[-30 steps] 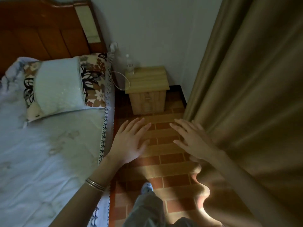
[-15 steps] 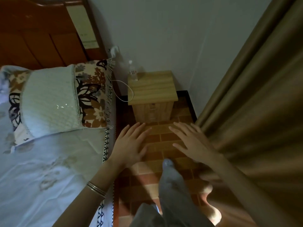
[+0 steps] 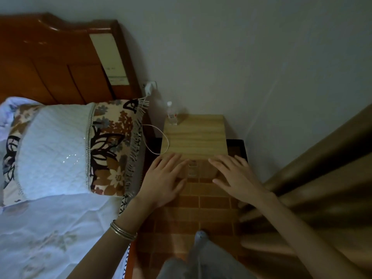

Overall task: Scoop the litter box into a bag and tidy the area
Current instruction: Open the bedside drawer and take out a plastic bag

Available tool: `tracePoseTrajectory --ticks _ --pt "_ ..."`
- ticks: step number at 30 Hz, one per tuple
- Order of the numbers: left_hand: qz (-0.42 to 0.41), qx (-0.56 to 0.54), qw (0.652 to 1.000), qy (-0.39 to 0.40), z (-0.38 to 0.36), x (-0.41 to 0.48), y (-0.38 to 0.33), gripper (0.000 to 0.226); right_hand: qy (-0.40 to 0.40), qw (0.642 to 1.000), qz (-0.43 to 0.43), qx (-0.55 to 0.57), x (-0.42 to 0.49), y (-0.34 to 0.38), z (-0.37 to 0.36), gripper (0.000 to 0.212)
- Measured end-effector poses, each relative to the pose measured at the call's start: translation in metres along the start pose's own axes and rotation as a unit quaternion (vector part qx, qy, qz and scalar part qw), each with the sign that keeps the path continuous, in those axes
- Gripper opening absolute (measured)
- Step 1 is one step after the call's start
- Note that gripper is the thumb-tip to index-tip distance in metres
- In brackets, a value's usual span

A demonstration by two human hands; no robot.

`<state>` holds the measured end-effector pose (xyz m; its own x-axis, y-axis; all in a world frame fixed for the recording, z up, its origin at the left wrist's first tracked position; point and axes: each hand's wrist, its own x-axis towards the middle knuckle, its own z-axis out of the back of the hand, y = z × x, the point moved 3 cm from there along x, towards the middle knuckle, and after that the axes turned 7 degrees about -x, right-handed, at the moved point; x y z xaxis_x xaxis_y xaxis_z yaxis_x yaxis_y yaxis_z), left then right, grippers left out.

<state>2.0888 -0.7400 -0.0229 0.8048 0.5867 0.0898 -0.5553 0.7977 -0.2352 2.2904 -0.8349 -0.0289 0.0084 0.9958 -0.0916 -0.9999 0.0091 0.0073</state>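
With both my left hand [image 3: 163, 179] and right hand [image 3: 234, 176] spread flat and empty before the nightstand [image 3: 194, 135], no litter box visible, I risk toppling the bottle [image 3: 172, 115] on its back-left corner.

Your hands: left [image 3: 163, 181] and right [image 3: 235, 176], flat, fingers spread, empty, just before the nightstand [image 3: 194, 135].
Bottle [image 3: 172, 114]: upright, nightstand's back-left corner.
Bed [image 3: 50, 228]: left of nightstand.
Curtain [image 3: 326, 188]: right of nightstand.

A home bedroom: a bed [image 3: 50, 228] with wooden headboard [image 3: 50, 63] and pillow [image 3: 60, 150], a bedside cabinet [image 3: 194, 135] in the corner, a brown curtain [image 3: 322, 178].
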Motion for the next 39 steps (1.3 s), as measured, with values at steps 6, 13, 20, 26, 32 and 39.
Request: tracePoseTrajectory --ticks 6,13,20,26,32,39 --pt "0.014 0.004 1.0 0.013 -0.007 0.029 0.026 0.055 0.009 1.0 0.011 0.006 0.038 -0.024 -0.001 0.059" --pt "-0.001 -0.006 1.0 0.027 -0.017 0.051 0.058 0.054 0.021 1.0 0.007 0.017 0.074 -0.026 -0.016 0.061" --pt "0.012 -0.021 0.998 0.053 -0.119 0.072 0.112 0.056 0.047 0.998 0.021 0.04 0.119 -0.028 -0.123 0.063" --pt "0.01 -0.021 0.997 0.072 -0.32 0.082 0.171 0.055 0.062 0.997 0.033 0.029 0.17 -0.047 -0.322 0.055" --pt "-0.015 0.011 0.998 0.064 -0.493 0.096 0.229 0.054 0.073 0.997 0.031 0.022 0.211 -0.065 -0.507 0.056" --pt "-0.036 0.014 0.999 0.021 -0.61 0.111 0.264 0.056 0.02 0.999 0.031 0.003 0.246 -0.076 -0.618 0.058"
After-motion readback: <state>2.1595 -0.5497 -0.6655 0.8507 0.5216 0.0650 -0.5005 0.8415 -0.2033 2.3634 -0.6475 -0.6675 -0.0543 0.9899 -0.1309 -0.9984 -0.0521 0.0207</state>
